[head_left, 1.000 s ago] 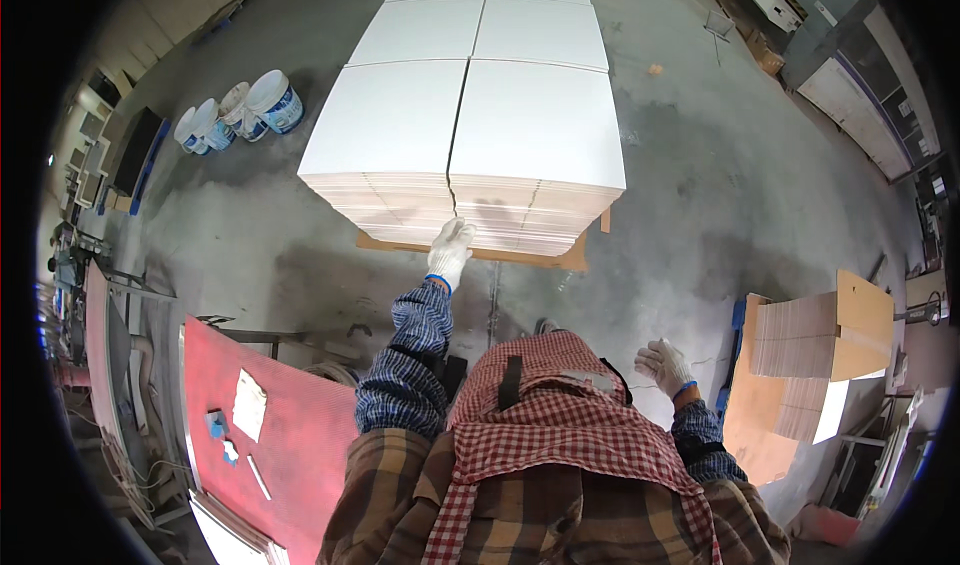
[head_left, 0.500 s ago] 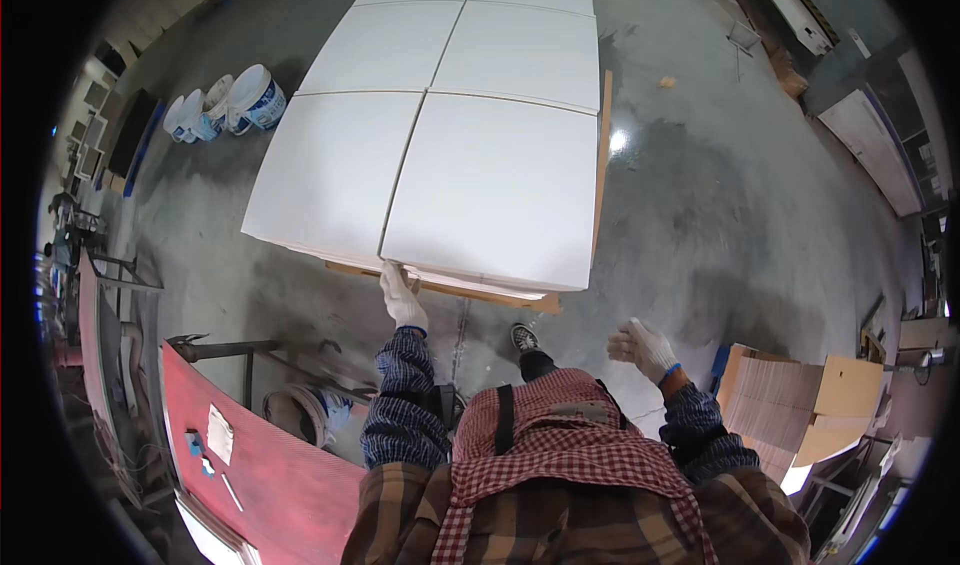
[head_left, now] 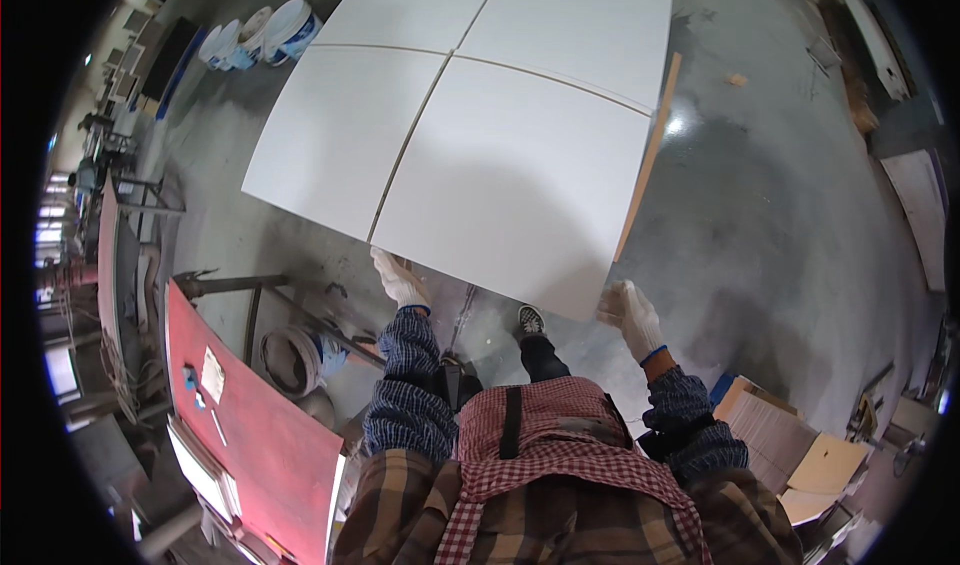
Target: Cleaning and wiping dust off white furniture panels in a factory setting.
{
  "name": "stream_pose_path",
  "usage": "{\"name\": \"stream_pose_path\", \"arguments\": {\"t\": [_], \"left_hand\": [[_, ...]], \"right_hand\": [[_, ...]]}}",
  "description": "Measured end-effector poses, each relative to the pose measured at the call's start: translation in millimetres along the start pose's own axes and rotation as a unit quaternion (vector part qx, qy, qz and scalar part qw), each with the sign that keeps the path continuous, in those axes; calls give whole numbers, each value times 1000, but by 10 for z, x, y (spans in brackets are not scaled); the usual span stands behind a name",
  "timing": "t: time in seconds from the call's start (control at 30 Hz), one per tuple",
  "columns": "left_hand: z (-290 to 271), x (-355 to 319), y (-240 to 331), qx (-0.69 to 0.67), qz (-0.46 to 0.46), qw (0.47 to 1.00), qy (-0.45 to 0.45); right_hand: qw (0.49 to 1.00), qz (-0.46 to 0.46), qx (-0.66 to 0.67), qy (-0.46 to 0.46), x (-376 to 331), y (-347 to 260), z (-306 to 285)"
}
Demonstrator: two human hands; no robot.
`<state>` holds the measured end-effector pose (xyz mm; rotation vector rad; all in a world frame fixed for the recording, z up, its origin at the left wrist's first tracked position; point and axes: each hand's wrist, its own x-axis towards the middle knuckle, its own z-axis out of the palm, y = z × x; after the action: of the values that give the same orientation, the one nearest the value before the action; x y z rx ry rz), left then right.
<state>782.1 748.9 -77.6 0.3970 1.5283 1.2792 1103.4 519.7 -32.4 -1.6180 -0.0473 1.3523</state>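
In front of me lies a stack of large white panels, laid side by side in rows. The nearest right-hand white panel [head_left: 510, 185] has its near edge lifted and reaching toward me. My left hand [head_left: 402, 279], in a pale work glove, grips that edge near the panel's left corner, fingers partly hidden beneath it. At its right near corner, my right hand [head_left: 634, 322], gloved too, has its fingers curled against the edge. The neighbouring white panel [head_left: 330, 130] lies to the left, with a narrow gap between the two.
A brown board [head_left: 652, 160] sticks out along the stack's right side. Several white-and-blue buckets [head_left: 290, 30] stand at far left. To my left is a red-topped table [head_left: 270, 415] with small items, beside a metal frame and a bucket [head_left: 290, 358]. Cardboard [head_left: 770, 430] sits at lower right.
The near right panel has come toward me and its near edge has risen. My right hand has moved from open in mid-air to the panel's corner. The left hand keeps hold of the edge.
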Motion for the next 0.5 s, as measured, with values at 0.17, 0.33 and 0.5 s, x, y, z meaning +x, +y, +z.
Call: {"name": "stream_pose_path", "arguments": {"t": [0.17, 0.33, 0.5], "left_hand": [[-100, 158, -4, -5, 56, 998, 42], [-62, 177, -83, 1, 106, 993, 54], [-39, 136, -107, -7, 115, 993, 37]], "right_hand": [[997, -38, 40, -62, 199, 69, 83], [994, -31, 57, -88, 265, -11, 73], [988, -26, 45, -143, 247, -207, 154]]}}
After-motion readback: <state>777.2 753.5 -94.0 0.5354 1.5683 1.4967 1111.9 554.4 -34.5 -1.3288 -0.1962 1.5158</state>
